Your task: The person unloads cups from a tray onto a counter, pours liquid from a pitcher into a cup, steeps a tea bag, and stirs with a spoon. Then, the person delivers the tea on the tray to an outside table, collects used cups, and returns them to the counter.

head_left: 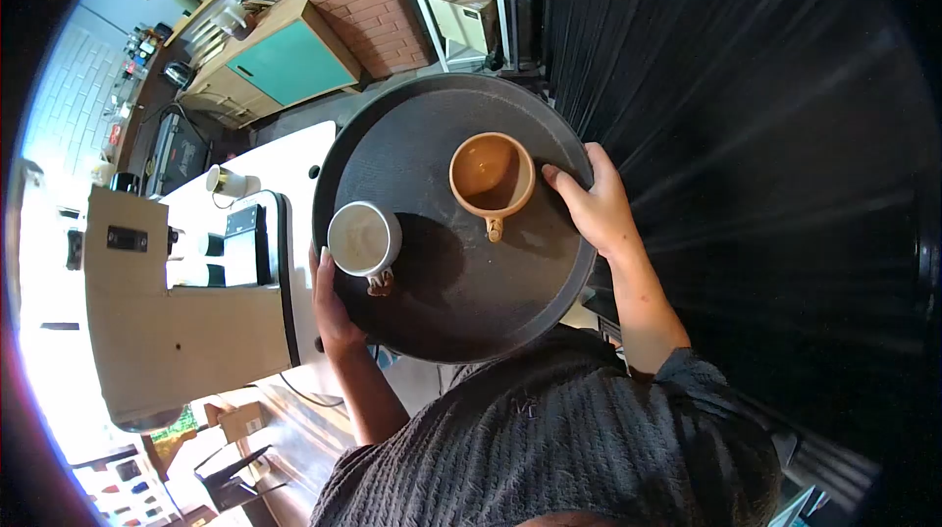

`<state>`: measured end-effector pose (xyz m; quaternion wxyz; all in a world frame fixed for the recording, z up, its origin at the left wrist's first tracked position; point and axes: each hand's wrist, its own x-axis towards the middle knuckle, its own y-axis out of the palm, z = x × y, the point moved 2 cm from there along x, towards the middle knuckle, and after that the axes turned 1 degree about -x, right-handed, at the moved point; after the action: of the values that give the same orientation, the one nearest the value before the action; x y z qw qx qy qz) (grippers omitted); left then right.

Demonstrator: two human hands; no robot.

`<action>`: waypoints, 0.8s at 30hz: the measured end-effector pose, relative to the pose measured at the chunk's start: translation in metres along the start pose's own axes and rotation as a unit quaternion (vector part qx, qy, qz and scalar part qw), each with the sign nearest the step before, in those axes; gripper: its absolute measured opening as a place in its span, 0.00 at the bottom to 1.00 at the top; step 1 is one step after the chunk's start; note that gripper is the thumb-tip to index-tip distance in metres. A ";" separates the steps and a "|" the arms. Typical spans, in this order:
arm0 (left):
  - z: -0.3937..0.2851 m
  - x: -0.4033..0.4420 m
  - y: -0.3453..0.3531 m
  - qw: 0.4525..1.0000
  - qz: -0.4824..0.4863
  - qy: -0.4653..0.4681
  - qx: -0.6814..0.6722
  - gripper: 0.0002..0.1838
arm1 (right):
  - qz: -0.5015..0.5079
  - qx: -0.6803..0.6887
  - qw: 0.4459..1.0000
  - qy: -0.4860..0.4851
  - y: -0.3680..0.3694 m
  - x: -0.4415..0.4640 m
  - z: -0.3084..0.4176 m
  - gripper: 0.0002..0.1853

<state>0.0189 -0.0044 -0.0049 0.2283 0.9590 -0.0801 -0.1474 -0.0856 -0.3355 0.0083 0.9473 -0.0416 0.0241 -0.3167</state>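
Left hand [337,313] and right hand [597,211] grip our tray [402,149], most fingers hidden; we've got white cup [363,238] and orange cup [491,176] loaded, tray not set down.

Strong light is received from beyond the left edge of the tray [422,134], where the white counter [285,159] is bleached by glare, while the dark curtain [746,184] past the right edge is sunk in gloom, streaked with pale reflections. A soft shadow is cast rightward across the tray by the white cup [365,239]. Toward the frame's rim, straight lines are bowed and the corners blackened.
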 end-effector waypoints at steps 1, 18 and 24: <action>-0.008 -0.005 0.000 0.999 -0.017 0.013 0.030 0.37 | 0.007 0.005 1.000 0.000 0.005 -0.001 -0.001 0.17; -0.001 0.276 0.092 0.998 -0.039 -0.008 0.046 0.41 | 0.027 0.043 0.999 -0.001 0.052 0.292 -0.012 0.09; -0.002 0.353 0.144 0.999 -0.012 -0.008 0.028 0.38 | 0.035 0.009 0.999 -0.004 0.040 0.375 0.004 0.09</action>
<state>0.3399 -0.2087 -0.0230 0.1985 0.9648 -0.0745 -0.1555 0.2379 -0.5292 0.0016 0.9581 -0.0334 0.0193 -0.2837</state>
